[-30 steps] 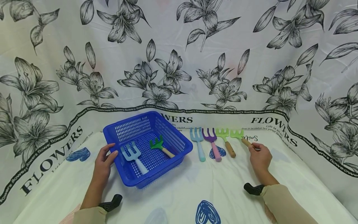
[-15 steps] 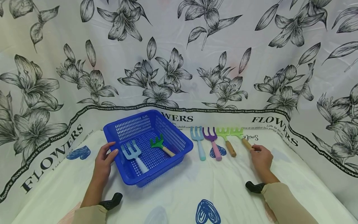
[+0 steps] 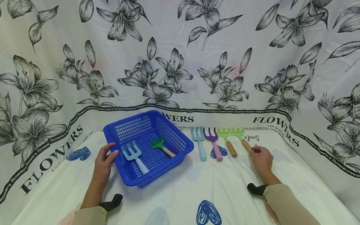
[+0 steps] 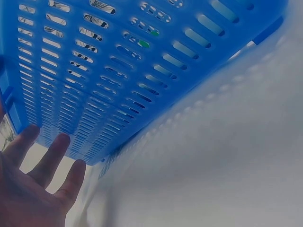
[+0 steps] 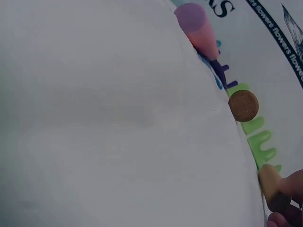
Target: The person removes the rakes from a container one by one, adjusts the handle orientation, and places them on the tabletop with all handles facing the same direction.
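Note:
My left hand (image 3: 103,162) holds the near left rim of a blue plastic basket (image 3: 149,178), with several fingers (image 4: 54,151) against its slotted outer wall. Inside lie a pale blue garden fork (image 3: 132,152) and a dark green hand rake (image 3: 159,143) with a wooden handle. At the right, my right hand (image 3: 262,161) pinches the handle end of a light green hand rake (image 3: 238,132), the rightmost in a row on the cloth. The right wrist view shows its wooden handle (image 5: 270,182) between thumb and fingertips.
Left of that rake lie another light green hand rake (image 3: 224,133), a purple fork with a pink handle (image 3: 215,150) and a light blue fork (image 3: 201,148). A white cloth (image 3: 174,203) covers the surface; a flower-print curtain (image 3: 168,31) rises behind.
The rightmost light green rake has shifted slightly away and turned a little straighter, with my right hand still on its handle. My left hand and the basket have stayed put.

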`<state>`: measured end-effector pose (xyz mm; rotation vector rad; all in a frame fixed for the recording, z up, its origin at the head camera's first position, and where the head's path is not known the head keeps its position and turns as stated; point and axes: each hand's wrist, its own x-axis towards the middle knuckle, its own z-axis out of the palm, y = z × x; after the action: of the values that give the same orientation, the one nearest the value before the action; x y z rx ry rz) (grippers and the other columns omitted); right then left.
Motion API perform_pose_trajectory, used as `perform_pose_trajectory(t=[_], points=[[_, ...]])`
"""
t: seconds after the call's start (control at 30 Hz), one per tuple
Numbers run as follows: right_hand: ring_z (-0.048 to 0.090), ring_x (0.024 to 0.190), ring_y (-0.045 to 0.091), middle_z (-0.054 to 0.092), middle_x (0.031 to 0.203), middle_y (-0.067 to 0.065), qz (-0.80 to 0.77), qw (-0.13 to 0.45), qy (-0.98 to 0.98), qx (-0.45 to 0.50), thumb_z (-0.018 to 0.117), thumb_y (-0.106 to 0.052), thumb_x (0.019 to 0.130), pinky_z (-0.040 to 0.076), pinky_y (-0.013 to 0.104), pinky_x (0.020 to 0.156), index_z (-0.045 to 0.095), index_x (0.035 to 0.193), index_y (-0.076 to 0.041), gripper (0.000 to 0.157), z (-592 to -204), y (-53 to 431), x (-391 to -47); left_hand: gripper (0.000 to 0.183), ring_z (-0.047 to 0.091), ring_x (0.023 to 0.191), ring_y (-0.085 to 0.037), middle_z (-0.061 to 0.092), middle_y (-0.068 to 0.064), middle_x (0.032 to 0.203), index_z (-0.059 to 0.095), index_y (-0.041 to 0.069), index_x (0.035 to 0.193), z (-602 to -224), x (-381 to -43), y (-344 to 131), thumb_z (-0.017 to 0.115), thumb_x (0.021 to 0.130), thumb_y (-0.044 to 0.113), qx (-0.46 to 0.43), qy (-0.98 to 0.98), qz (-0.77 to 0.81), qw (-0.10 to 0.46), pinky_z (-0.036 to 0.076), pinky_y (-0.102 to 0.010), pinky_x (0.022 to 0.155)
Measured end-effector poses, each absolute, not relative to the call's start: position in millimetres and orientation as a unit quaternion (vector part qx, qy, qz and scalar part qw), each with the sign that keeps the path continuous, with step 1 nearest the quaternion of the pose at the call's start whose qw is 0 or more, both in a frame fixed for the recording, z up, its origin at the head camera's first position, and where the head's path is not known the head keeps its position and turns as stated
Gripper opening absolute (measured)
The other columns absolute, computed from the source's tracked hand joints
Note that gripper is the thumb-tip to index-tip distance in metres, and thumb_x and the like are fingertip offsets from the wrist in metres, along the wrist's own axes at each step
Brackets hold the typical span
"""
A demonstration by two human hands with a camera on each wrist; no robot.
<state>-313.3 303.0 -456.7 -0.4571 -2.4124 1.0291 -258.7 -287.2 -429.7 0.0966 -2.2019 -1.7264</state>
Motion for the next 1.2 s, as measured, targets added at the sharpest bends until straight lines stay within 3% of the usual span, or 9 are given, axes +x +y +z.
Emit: perform_pose_trajectory(t=[0.37,0.67,0.93,1.2], points=[[0.057,0.083,0.028,0.066,0.094,0.015,0.392,0.252,-0.866,-0.182,0.065,-0.011,0.087,0.041,0.034,0.066,0.068,0.105,-0.002,0.021,-450,301,-314,0.055,0.031,0.138,-0.040,0.017,-0.006,0.161,0.034,0.019,0.149,-431,-258,-289,0.049,0.101,0.040,0.033,-0.775,-0.608,0.169,0.030,-0.060,0.107],[0.056,0.069,0.007,0.064,0.100,0.009,0.468,0.278,-0.821,-0.174,0.065,-0.018,0.092,0.046,0.017,0.049,0.067,0.111,-0.005,0.024,-413,279,-307,0.054,0.033,0.137,-0.040,0.019,-0.006,0.160,0.034,0.017,0.149,-431,-259,-288,0.050,0.101,0.037,0.030,-0.775,-0.607,0.172,0.031,-0.059,0.107],[0.062,0.082,0.016,0.057,0.104,0.005,0.579,0.238,-0.771,-0.114,0.061,-0.017,0.096,0.052,0.018,0.059,0.059,0.124,-0.007,0.030,-384,244,-299,0.054,0.032,0.138,-0.041,0.018,-0.007,0.161,0.033,0.017,0.149,-431,-258,-288,0.049,0.101,0.036,0.034,-0.775,-0.608,0.170,0.030,-0.060,0.107],[0.063,0.082,0.012,0.057,0.115,0.011,0.582,0.208,-0.786,-0.009,0.061,-0.014,0.096,0.056,0.022,0.069,0.056,0.128,-0.004,0.034,-370,212,-289,0.055,0.033,0.137,-0.040,0.020,-0.007,0.160,0.034,0.017,0.148,-429,-257,-287,0.050,0.101,0.039,0.029,-0.774,-0.608,0.174,0.031,-0.060,0.107]])
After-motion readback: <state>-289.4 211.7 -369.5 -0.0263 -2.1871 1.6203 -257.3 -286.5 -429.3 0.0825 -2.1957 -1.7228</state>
